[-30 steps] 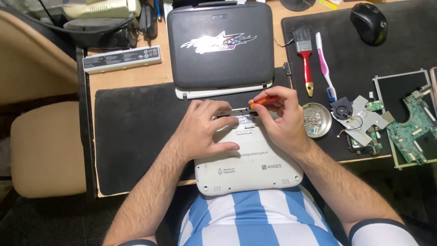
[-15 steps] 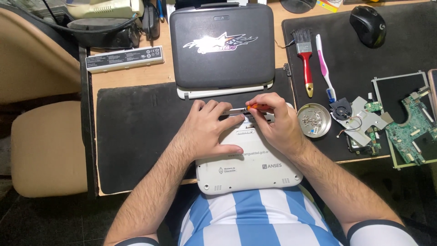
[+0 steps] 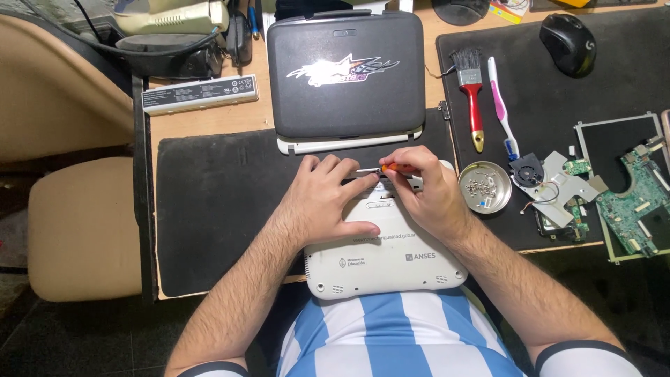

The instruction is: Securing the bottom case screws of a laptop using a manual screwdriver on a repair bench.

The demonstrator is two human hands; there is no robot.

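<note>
Right hand (image 3: pixel 429 192): fingers pinched on an orange-handled screwdriver (image 3: pixel 380 168), tip at the far edge of a white laptop (image 3: pixel 387 255). Left hand (image 3: pixel 328 199): flat, fingers spread, pressing the laptop. Laptop: upside down at the counter's (image 3: pixel 209 119) near edge. Screw dish (image 3: pixel 484 186): just right.

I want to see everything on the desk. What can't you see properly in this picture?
Head view:
- Screwdriver tip: hidden by the right hand and left hand.
- White laptop far edge: covered by both hands.
- Bits in the round metal dish: too small to tell.
- Green circuit board: cut off by the right edge.
</note>
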